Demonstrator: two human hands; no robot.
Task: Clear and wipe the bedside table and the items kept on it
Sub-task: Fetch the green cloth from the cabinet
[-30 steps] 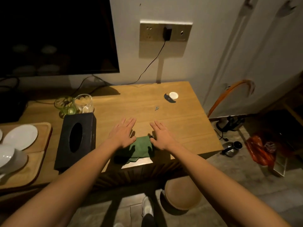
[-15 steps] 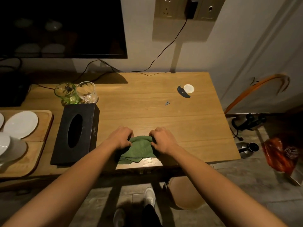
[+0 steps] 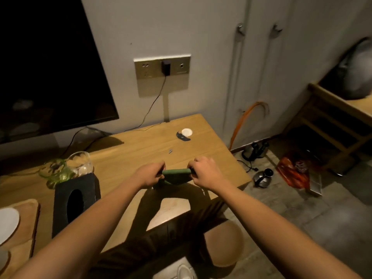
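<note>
A green cloth [image 3: 176, 175] is stretched between my two hands, lifted off the wooden table [image 3: 128, 156]. My left hand [image 3: 150, 174] grips its left end and my right hand [image 3: 203, 171] grips its right end, fingers curled round the fabric. On the table stand a black tissue box [image 3: 75, 200], a clear glass [image 3: 80, 163] and a green glass dish [image 3: 55, 173]. A small white disc [image 3: 186, 131] with a dark curved piece beside it lies at the far right, and a tiny dark scrap [image 3: 170, 151] sits nearer me.
A wooden tray [image 3: 26, 224] with white plates sits at the left. A dark TV [image 3: 50, 63] hangs behind, and a cable runs from the wall socket [image 3: 163, 66]. On the floor to the right are kettles [image 3: 261, 176], an orange bag [image 3: 293, 172] and a round stool [image 3: 225, 242].
Both hands went from lying flat beside the cloth to gripping its ends, then raised it off the table and pulled it taut. The view tilted up and to the right.
</note>
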